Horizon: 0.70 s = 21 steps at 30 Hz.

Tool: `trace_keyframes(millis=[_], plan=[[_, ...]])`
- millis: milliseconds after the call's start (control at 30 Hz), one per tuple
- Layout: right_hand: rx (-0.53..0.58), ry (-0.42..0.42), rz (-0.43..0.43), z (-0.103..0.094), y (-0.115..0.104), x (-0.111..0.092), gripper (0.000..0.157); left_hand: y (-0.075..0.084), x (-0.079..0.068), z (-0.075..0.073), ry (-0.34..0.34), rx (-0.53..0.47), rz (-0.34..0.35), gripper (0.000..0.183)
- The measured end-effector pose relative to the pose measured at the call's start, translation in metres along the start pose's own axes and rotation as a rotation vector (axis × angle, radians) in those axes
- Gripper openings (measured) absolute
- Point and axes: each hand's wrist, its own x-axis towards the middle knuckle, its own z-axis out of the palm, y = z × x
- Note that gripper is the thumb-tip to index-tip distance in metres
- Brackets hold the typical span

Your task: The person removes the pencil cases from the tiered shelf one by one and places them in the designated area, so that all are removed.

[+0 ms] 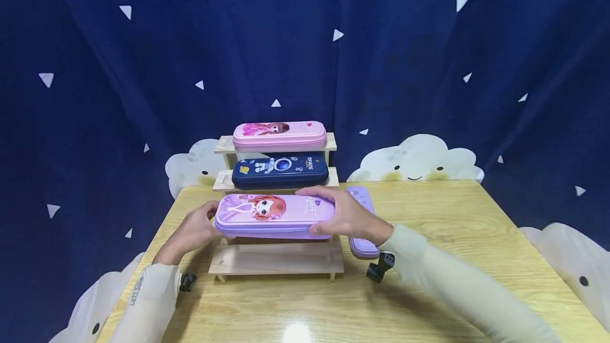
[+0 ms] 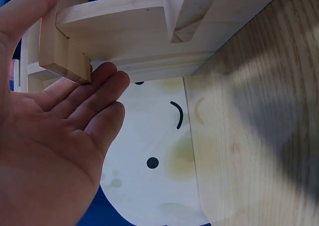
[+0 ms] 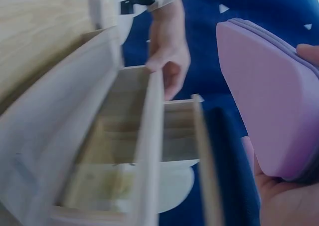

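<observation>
Your left grip (image 1: 194,231) pinched the left end of the wooden shelf (image 1: 276,261), its fingertips partly out of sight in the head view. Just right of it, the lilac doll case (image 1: 271,217) was held up off the shelf, its right end clasped by your right grip (image 1: 351,217). That case masked the boards behind it, and your right grip covered part of the purple case (image 1: 364,249) on the desk (image 1: 429,232). You had four cases: this lilac one, one pink case (image 1: 305,131) and one navy case (image 1: 305,172) on the shelf, and the purple one.
</observation>
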Motion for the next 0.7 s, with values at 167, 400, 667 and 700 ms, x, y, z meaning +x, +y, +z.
trace_keyframes(millis=[167, 400, 667, 700], plan=[[0.051, 0.025, 0.000, -0.018, -0.022, -0.003, 0.070, 0.001, 0.000, -0.001, -0.023, 0.013, -0.009, 0.102], [0.046, 0.132, -0.028, -0.050, -0.041, -0.010, 0.068, 0.001, -0.002, -0.003, 0.004, 0.039, 0.033, 0.084], [0.049, 0.376, -0.075, -0.089, -0.050, -0.021, 0.064, 0.002, 0.000, -0.001, 0.003, 0.030, 0.011, 0.080], [0.043, 0.404, -0.078, -0.094, -0.050, -0.021, 0.064, 0.002, 0.000, -0.001, 0.003, 0.032, 0.010, 0.081]])
